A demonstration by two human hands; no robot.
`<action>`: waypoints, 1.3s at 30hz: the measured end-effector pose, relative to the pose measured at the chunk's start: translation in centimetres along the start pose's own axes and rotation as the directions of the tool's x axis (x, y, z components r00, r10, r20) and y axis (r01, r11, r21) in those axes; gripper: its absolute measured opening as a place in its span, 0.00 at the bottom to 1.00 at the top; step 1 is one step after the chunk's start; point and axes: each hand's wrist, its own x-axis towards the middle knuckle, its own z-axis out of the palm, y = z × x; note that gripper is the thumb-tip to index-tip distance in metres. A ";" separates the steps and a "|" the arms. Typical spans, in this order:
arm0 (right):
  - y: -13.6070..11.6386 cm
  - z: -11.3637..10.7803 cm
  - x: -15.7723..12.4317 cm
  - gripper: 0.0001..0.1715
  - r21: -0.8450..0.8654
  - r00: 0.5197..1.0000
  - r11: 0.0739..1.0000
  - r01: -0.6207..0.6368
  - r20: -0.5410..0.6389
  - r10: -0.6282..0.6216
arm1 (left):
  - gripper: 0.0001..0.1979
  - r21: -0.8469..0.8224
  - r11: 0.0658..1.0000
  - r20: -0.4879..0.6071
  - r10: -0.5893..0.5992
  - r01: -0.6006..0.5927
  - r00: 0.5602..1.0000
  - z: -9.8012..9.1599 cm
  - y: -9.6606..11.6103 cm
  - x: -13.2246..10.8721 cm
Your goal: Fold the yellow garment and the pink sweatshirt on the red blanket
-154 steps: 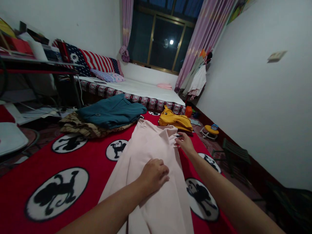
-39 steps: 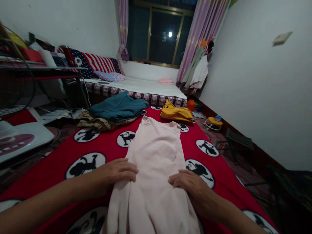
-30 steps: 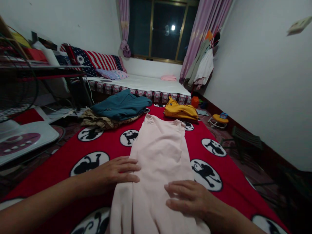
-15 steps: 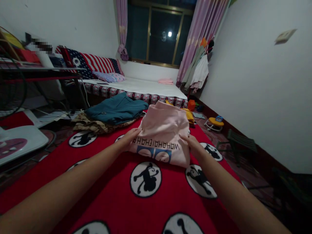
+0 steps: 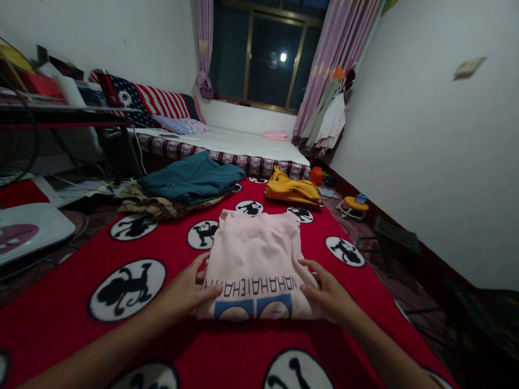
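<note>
A folded light pink sweatshirt [image 5: 255, 243] lies flat on the red blanket [image 5: 243, 351], its black lettering and blue printed panels towards me and upside down. My left hand [image 5: 198, 286] holds its left edge, thumb on top and some fingers hidden along the side. On the opposite edge, my right hand [image 5: 320, 286] grips the fabric with thumb and forefinger on the upper face. Beyond the sweatshirt lies a folded yellow garment [image 5: 294, 189] on the right. Teal clothing [image 5: 194, 178] is piled over a tan patterned garment [image 5: 158, 204] at the far left.
A bed [image 5: 235, 143] stands behind the blanket, under the window. A desk [image 5: 60, 111] and a white plastic chair [image 5: 40, 232] are at the left. On the right floor are a yellow stool [image 5: 354, 204] and a dark folding stool [image 5: 395, 235].
The sweatshirt has come down and towards me, from partly raised to lying flat. Both hands moved with it. The yellow garment behind it is now uncovered.
</note>
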 end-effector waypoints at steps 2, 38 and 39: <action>0.4 0.1 0.1 0.30 -0.081 0.998 0.996 -0.047 -0.052 0.043 | 0.52 -0.004 1.000 -0.027 -0.009 0.008 1.000 -0.3 0.0 0.0; -2.0 5.3 16.9 0.39 -0.717 0.969 0.658 -0.229 -0.234 0.082 | 0.37 0.896 0.440 -0.139 0.391 -0.052 0.910 5.9 4.3 18.0; -1.9 5.2 16.8 0.39 -0.717 0.968 0.657 -0.232 -0.235 0.085 | 0.36 0.894 0.446 -0.143 0.387 -0.049 0.911 5.8 4.3 18.0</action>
